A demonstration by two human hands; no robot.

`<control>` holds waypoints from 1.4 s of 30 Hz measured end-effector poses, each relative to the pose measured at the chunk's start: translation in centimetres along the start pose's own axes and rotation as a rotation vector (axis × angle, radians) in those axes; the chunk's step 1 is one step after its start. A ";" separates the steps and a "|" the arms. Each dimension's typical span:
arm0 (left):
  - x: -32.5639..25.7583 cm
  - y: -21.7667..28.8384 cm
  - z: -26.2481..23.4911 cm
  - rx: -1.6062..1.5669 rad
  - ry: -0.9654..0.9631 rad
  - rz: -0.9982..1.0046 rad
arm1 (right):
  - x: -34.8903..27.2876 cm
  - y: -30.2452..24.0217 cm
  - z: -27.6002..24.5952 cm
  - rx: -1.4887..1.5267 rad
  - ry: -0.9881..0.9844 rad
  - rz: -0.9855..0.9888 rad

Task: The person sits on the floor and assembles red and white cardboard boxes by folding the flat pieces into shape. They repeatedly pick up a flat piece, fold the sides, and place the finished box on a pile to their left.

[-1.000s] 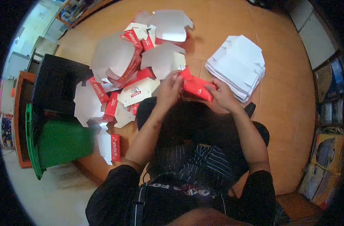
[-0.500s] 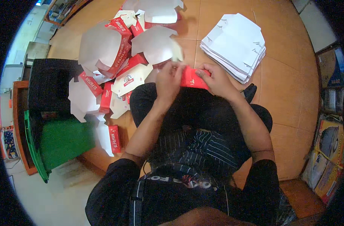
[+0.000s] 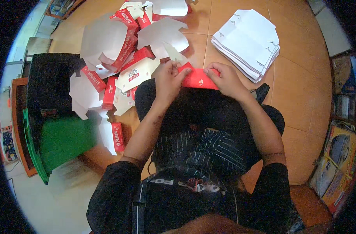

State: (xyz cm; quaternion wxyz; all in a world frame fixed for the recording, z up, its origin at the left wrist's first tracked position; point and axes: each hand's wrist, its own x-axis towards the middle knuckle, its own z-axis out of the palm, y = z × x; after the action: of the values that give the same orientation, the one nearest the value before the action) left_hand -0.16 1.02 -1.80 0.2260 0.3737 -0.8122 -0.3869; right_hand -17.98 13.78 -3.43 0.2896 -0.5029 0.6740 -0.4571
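Note:
A red cardboard food box (image 3: 200, 79), partly folded, is held just above my crossed legs. My left hand (image 3: 171, 80) grips its left end, the thumb pressed against the red side. At the other end my right hand (image 3: 226, 81) pinches the card between thumb and fingers. A pale flap stands up behind the box near my left fingers; the rest of its far side is hidden. To the left lies a heap of red and white folded boxes (image 3: 107, 43), some with cream lids. On the right sits a stack of flat white box blanks (image 3: 248, 41).
A green plastic container (image 3: 66, 140) and a black one (image 3: 53, 78) stand at the left. One small red box (image 3: 117, 134) lies apart beside my left forearm. Along the right edge are packaged goods (image 3: 336, 156). The floor is orange-brown tile (image 3: 299, 89).
My left hand has moved slightly left and its grip has settled on the box's left end. More of the red side now shows between my hands. The view has shifted a little.

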 end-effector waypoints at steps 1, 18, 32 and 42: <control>-0.2 0.3 0.3 -0.007 0.018 -0.006 | 0.0 -0.2 0.0 0.002 -0.009 0.013; 0.9 2.3 -0.9 0.123 -0.258 0.039 | 0.4 0.1 0.1 -0.022 0.019 -0.216; -0.1 1.6 0.1 -0.050 -0.391 0.015 | 0.3 0.2 -0.4 -0.134 -0.033 -0.237; -0.6 0.1 1.6 -0.114 -0.230 0.087 | 0.4 0.4 1.1 -0.069 0.090 -0.182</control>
State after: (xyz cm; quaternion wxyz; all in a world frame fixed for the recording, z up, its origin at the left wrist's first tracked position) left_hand -0.86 2.23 -2.71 0.1689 0.2778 -0.8250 -0.4623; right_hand -17.35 13.08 -4.26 0.1987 -0.5507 0.6533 -0.4800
